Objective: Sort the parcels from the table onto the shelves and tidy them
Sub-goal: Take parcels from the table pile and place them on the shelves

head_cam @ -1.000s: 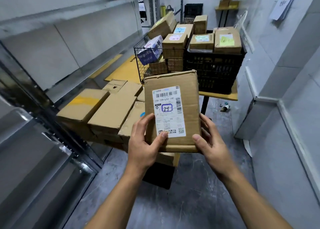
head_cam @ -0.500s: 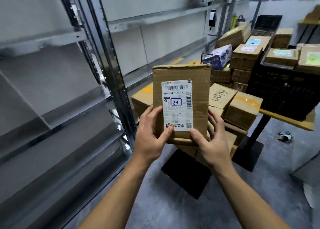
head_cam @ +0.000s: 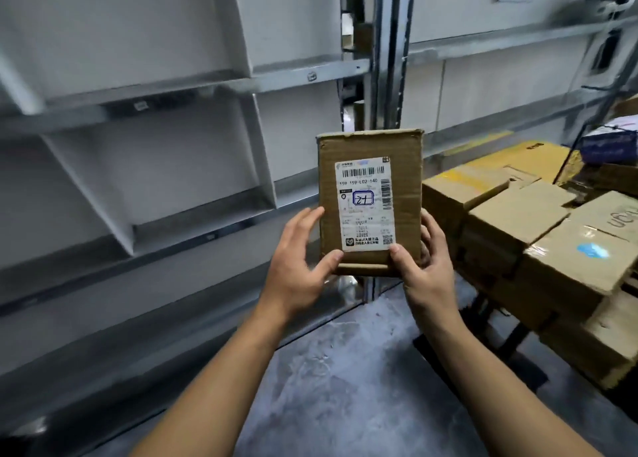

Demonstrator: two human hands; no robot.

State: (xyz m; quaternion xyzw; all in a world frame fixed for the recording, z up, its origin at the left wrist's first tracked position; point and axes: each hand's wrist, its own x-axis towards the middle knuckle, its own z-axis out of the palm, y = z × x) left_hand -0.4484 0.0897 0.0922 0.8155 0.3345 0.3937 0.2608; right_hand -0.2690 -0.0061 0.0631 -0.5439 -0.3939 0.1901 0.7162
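Parcel [head_cam: 369, 201] in left hand [head_cam: 296, 272], right hand [head_cam: 425, 272]

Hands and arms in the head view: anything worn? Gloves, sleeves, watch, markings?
Nothing worn that shows. The left hand and right hand are bare: no gloves, no rings on the visible fingers. The left forearm and right forearm are bare to the frame's lower edge: no sleeves, watch, wristband, cable or marking in view.

Grey metal shelves [head_cam: 179, 87] with slanted dividers [head_cam: 241, 42] run along the left side. At the right, brown cardboard boxes [head_cam: 518, 222] lie stacked and touching on the table [head_cam: 483, 143], its yellow top showing at the far edge
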